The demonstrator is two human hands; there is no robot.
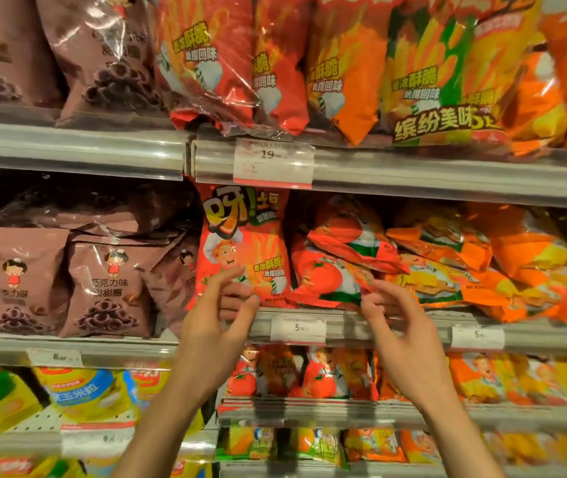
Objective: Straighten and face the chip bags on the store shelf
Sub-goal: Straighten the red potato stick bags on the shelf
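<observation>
Hands hover mid-frame at the shelf lip [309, 315]: left hand [213, 322] and right hand [399, 336] loose-fingered, empty, before the upright glossy red chip bag [242, 236] beside slumped crinkled bags [361, 257].

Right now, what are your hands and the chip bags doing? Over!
Left hand and right hand both open, holding nothing. Upright red chip bag faces front. Tomato chip bags beside it lie slumped, unstraightened. Nothing blocking.

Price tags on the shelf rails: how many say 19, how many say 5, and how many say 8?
Tags with 19: 1
Tags with 5: 2
Tag that looks like 8, blurred: 1
Total: 4
The labels lower down are too blurred to read.
</observation>
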